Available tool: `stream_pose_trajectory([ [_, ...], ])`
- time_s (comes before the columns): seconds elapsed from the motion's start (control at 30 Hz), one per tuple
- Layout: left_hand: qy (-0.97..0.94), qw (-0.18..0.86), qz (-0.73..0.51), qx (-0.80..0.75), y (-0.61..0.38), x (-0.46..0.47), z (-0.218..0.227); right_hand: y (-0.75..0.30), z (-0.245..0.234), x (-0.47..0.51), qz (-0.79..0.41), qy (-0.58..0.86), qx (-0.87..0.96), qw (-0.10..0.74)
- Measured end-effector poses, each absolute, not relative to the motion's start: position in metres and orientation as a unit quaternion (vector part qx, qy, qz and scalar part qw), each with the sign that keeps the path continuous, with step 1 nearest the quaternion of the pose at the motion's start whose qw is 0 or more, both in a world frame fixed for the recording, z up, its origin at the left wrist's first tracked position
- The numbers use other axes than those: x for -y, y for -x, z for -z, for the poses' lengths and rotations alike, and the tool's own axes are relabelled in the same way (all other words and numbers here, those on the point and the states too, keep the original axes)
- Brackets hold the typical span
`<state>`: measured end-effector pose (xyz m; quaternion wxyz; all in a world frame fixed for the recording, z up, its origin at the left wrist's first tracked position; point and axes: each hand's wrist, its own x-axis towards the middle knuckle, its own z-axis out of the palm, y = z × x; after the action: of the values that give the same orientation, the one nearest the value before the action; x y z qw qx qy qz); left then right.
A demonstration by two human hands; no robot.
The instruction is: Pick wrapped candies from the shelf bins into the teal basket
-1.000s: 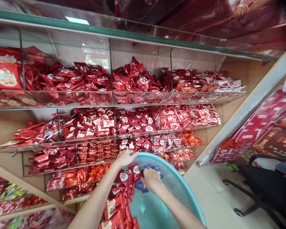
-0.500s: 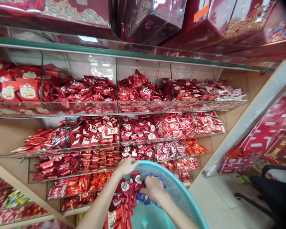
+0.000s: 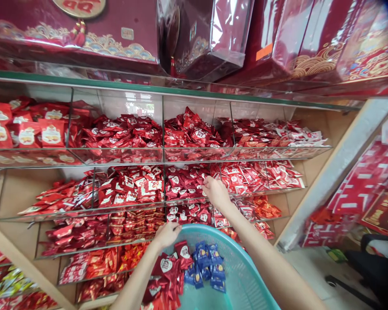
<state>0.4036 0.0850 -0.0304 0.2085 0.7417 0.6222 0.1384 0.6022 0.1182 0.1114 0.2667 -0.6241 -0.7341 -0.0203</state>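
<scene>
a teal plastic basket [image 3: 241,280] with perforated sides stands nearest, and bright red packets [image 3: 163,302] show low down in its left part. just beyond them, in the same basket, lie dark red packets [image 3: 168,268], shiny and crumpled, with rounded white labels bearing dark characters. beside these, toward the middle, sits a loose cluster of small blue packets [image 3: 208,263], each with a pale yellowish mark (the one cool colour among all the reds). the left hand [image 3: 167,235] is at the basket's far left rim, its fingers bent; how tightly they close there cannot be told. farther off, the right hand [image 3: 216,193] reaches to the second shelf row, its fingers curled in close together in front of a compartment of maroon packets [image 3: 183,185] with similar white labels; whether they pinch one cannot be told. glass dividers part this compartment from red-and-cream packets [image 3: 132,187] on one side and red-and-white packets [image 3: 241,176] on the other. the row above holds more piled red packets [image 3: 197,131] behind glass, and over it stand large boxes [image 3: 71,51] in glossy wrap, dark red with gold wave patterns.
</scene>
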Motion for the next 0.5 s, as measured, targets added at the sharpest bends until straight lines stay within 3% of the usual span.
stream_pose_trajectory([
  [0.37, -0.743, 0.209, -0.140, -0.620, -0.396, -0.086, 0.033, -0.562, -0.110, -0.157, 0.085, 0.591, 0.774, 0.210],
  [0.5, -0.738, 0.211, -0.147, -0.624, -0.391, -0.087, 0.035, -0.571, -0.108, -0.158, 0.085, 0.587, 0.765, 0.252],
])
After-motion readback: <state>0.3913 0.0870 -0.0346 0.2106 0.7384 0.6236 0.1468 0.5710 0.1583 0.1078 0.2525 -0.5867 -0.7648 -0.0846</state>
